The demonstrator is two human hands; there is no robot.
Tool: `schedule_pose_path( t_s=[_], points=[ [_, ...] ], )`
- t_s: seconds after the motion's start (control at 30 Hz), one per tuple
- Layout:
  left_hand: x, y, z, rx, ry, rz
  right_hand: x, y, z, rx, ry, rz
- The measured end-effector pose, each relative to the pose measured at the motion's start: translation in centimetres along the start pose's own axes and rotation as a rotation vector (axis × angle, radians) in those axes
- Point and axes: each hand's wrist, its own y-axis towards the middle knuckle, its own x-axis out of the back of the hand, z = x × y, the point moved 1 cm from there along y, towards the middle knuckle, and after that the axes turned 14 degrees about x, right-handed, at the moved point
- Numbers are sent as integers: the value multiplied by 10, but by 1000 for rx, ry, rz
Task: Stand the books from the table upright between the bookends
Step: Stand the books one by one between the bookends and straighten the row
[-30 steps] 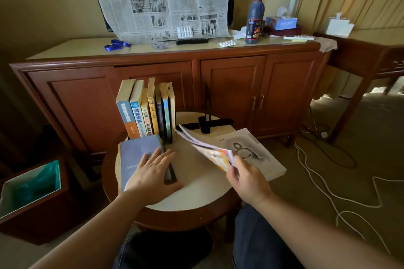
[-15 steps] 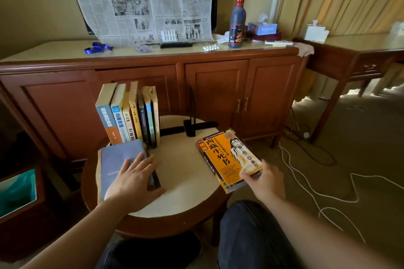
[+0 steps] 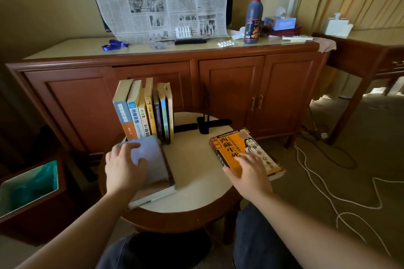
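Note:
On the round cream-topped table (image 3: 196, 183), several books (image 3: 148, 111) stand upright at the back left. A black bookend (image 3: 205, 124) stands apart to their right, leaving a gap. A grey-blue book (image 3: 153, 159) lies flat on top of a larger book (image 3: 157, 192) at the front left. My left hand (image 3: 124, 168) rests on its cover with fingers spread. An orange book (image 3: 231, 144) lies flat at the table's right edge, partly overhanging it. My right hand (image 3: 249, 172) lies flat on the near part of its cover.
A wooden sideboard (image 3: 229, 85) stands right behind the table, with a dark bottle (image 3: 253, 17) and small items on top. A bin with a green liner (image 3: 28, 190) sits on the floor at the left. White cables (image 3: 317, 183) trail across the carpet at the right.
The orange book, held up with pages fanned open a second ago, now lies shut and flat on the table's right edge under my right hand. My left hand slid further up the grey-blue book.

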Motion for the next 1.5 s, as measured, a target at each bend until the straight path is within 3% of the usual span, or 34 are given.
schedule_pose_path(
  t_s=[0.07,0.17,0.23,0.3,0.5,0.7,0.83,0.97,1.23,1.37,1.5],
  points=[
    [8,19,19,244,68,34,-8,13,34,17,227,94],
    [10,32,47,462,13,259,-23,33,87,15,485,264],
    [7,26,48,460,-28,375,-33,45,118,4,607,313],
    [0,24,48,448,-89,364,-37,53,143,-15,687,370],
    [-10,25,57,689,-641,524,-49,62,165,-233,936,491],
    [-15,21,42,567,-601,580,-46,55,156,-219,1058,347],
    [-31,12,3,423,-567,665,-17,50,124,-221,1005,263],
    [-66,-11,-31,410,-574,725,9,46,79,-255,898,233],
    [-88,-12,-18,385,-473,694,-4,41,55,-418,742,207],
    [-67,19,20,293,-35,410,-3,54,67,-300,463,193],
    [-50,30,51,474,439,345,-11,62,89,-96,203,177]
  ],
)
